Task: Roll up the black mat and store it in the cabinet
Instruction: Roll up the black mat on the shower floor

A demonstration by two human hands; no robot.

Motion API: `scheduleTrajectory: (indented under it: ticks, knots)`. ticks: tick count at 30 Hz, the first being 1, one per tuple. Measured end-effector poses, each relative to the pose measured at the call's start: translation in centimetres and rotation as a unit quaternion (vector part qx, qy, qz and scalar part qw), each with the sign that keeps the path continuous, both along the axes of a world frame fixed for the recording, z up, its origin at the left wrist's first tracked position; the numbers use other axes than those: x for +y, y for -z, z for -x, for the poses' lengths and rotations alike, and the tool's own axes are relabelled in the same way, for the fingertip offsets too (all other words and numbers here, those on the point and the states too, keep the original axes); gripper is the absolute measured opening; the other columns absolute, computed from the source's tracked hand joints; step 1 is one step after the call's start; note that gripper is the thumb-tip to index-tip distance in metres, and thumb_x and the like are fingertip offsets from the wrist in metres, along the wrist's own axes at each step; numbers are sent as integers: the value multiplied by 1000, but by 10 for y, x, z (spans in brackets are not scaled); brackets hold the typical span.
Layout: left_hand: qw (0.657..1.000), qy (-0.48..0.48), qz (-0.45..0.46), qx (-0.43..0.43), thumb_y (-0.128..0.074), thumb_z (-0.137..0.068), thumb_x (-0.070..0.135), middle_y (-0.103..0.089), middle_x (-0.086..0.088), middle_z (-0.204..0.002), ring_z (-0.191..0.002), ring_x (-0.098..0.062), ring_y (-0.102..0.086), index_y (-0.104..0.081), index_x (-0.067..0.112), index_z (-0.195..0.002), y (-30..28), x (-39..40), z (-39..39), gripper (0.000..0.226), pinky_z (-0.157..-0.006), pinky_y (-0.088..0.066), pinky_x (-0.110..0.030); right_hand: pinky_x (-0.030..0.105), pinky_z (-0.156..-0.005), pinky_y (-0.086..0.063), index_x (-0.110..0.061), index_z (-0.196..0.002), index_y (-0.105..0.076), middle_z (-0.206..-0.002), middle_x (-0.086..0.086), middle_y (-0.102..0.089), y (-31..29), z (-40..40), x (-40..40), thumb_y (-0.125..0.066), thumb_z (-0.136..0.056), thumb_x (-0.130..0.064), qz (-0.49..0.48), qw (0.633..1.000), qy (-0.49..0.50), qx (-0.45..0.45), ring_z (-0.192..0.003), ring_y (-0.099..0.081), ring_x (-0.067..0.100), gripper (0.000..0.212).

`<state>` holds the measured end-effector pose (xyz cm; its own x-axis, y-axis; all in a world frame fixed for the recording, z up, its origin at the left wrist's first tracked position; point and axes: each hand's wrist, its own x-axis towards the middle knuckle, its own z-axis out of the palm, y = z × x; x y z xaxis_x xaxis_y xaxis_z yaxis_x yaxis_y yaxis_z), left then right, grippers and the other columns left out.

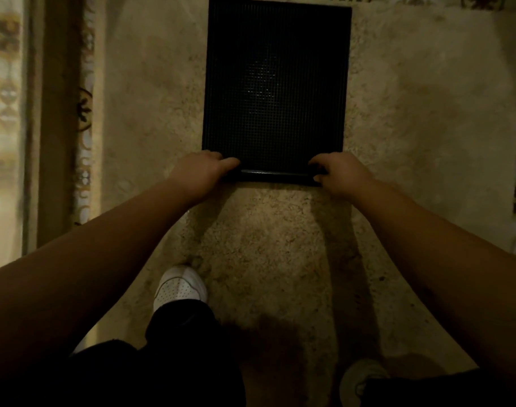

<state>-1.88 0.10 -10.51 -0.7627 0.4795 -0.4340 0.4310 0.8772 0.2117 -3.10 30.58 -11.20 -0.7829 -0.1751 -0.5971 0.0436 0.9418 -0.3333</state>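
The black mat point(276, 83) lies flat on a pale, mottled rug point(412, 113) in the upper centre of the frame, its long axis running straight up the picture, away from the person, and its short near edge sitting across the middle of the view. Both hands are on that near edge: the left hand point(202, 168) at the mat's lower-left corner and the right hand point(337, 170) at its lower-right corner, fingers curled over the top and thumbs tucked under, each clenched on the mat's edge. Between them the edge looks already turned up into a narrow lip or first curl, with a faint glint along it, though the dim light makes it hard to tell how tight that curl is. So the whole unrolled length lies beyond the grip, toward the top of the frame, and the roll has to travel that way, along the long axis, with the roll's own axis staying level across the picture. Neither hand is nearer than the other; they sit about even, which should keep the roll square if both push together. A white shoe point(180, 286) stands below and left of the hands, well apart from the mat. No cabinet is in view, so storing it seems a later step.
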Motion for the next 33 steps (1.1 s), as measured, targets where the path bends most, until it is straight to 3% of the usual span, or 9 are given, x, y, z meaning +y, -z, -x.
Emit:
scheduleTrajectory:
  ticks: [3,8,11,13,17,20,22,27,33]
  knots:
    - [999,-6,18,41,-58,-90,19,-53,-15,-131,-120,-36,-45,-51,24,-137,-2,5,-1,48,-92,-46,-49,41,-76,-52,-21,-114,-63,-110,14,-61,-2,-5,0,-54,-89,-8,-34,996,15,80,-97,-57,33,30]
    - [999,18,30,24,-53,-90,14,-54,-15,-124,-109,-34,-51,-48,15,-138,-5,10,-18,48,-83,-48,-46,44,-77,-51,-8,-114,-58,-111,14,-54,-3,-29,0,-56,-85,-3,-58,982,-132,123,-100,-53,32,30]
    - [999,2,42,23,-54,-91,14,-49,-13,-129,-112,-33,-49,-42,16,-142,-3,11,-23,52,-80,-51,-45,43,-75,-49,-6,-112,-60,-107,15,-57,2,-39,0,-56,-83,-3,-53,980,-125,147,-93,-55,32,29]
    - [999,-9,44,22,-55,-90,13,-49,-14,-129,-112,-34,-48,-42,17,-142,-2,12,-22,54,-79,-52,-46,41,-74,-48,-5,-110,-63,-104,15,-61,6,-41,2,-52,-82,-10,-35,980,-103,167,-91,-57,33,30]
    - [999,-21,44,17,-55,-89,10,-53,-15,-123,-108,-34,-50,-47,15,-136,-1,14,-17,48,-80,-52,-48,44,-87,-50,-10,-133,-50,-124,14,-61,10,-55,13,-49,-85,-33,-35,977,-152,142,-108,-57,34,53]
    - [999,-14,28,21,-54,-87,10,-56,-16,-118,-102,-34,-53,-47,12,-131,1,12,-20,45,-76,-52,-49,44,-80,-53,-10,-134,-49,-128,16,-57,12,-61,18,-67,-78,-11,-69,959,-224,160,-113,-52,36,58]
    - [1000,-5,15,25,-55,-87,12,-56,-17,-120,-104,-36,-52,-51,10,-128,2,8,-26,42,-77,-51,-49,42,-80,-51,-11,-128,-53,-121,15,-60,9,-54,13,-66,-74,-2,-57,959,-212,179,-107,-53,34,56]
    - [999,-6,22,22,-61,-85,18,-49,-17,-127,-114,-36,-45,-50,12,-124,6,6,-35,41,-87,-47,-50,40,-85,-49,-14,-127,-56,-119,14,-62,2,-32,3,-56,-84,-2,-25,987,-132,91,-108,-55,32,45]
    - [999,-22,45,14,-57,-85,13,-63,-16,-95,-85,-33,-56,-44,10,-110,-3,17,-4,29,-63,-43,-38,35,-86,-49,-21,-125,-62,-124,11,-62,-9,13,3,-66,-88,-17,-2,995,-96,-22,-109,-58,30,38]
